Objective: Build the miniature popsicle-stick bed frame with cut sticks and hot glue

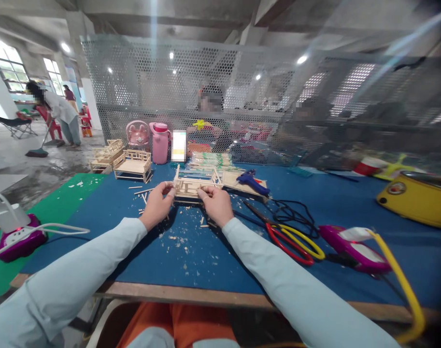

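Observation:
Both hands hold a small wooden stick frame point(191, 185), like a miniature bench, just above the blue tabletop. My left hand point(158, 203) pinches its left end, fingers closed near an upright post. The fingers of my right hand point(217, 203) are closed at its front right part; the fingertips are partly hidden. Behind it lies a bundle of thin sticks point(211, 162) with green marks. A blue glue gun point(253, 182) rests just right of the frame. Finished-looking miniature wooden benches point(133, 165) stand at the back left.
Red-and-yellow-handled scissors point(289, 241) and a black cable lie on the right, beside a purple power strip point(354, 249). Another purple power strip point(21, 237) sits at left. A pink flask point(160, 143), a lit phone point(178, 146) and a yellow pot point(416, 198) stand farther back, before a perforated metal screen point(151, 82).

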`<state>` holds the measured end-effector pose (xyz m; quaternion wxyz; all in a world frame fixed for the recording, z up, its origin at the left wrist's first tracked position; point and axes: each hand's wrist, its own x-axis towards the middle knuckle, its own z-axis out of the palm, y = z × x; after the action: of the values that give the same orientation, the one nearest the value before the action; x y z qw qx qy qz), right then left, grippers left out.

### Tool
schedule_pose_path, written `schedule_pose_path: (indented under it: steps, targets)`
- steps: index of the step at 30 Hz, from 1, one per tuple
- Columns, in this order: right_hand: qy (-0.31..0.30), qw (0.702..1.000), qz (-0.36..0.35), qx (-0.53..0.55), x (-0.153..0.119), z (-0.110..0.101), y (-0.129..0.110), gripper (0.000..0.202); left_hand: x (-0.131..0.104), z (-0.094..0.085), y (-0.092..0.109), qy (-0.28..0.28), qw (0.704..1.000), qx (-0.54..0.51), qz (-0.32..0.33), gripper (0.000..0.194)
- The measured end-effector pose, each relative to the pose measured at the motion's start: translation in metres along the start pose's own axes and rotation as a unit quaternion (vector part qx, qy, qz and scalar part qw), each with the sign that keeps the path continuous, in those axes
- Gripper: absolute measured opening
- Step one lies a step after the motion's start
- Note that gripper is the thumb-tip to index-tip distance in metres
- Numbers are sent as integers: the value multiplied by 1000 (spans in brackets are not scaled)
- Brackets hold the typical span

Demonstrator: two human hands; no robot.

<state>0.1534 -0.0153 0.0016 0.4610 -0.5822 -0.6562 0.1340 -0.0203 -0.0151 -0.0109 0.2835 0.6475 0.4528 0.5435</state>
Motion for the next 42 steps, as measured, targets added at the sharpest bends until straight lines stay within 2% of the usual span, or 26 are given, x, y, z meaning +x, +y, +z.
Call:
schedule_pose_path:
  steps: [20, 27, 42]
  targets:
    - [-2, 1000, 1, -1, 0, 0, -1, 28, 0, 0, 0, 0, 1000, -2, -14, 19]
    - [-7, 1000, 6, 3, -1, -1, -3, 27, -1, 0, 2, -10, 999, -16, -40, 23]
    - [-6, 1000, 7, 8, 0, -1, -1, 27, 0, 0, -2, -12, 999, -29, -39, 26]
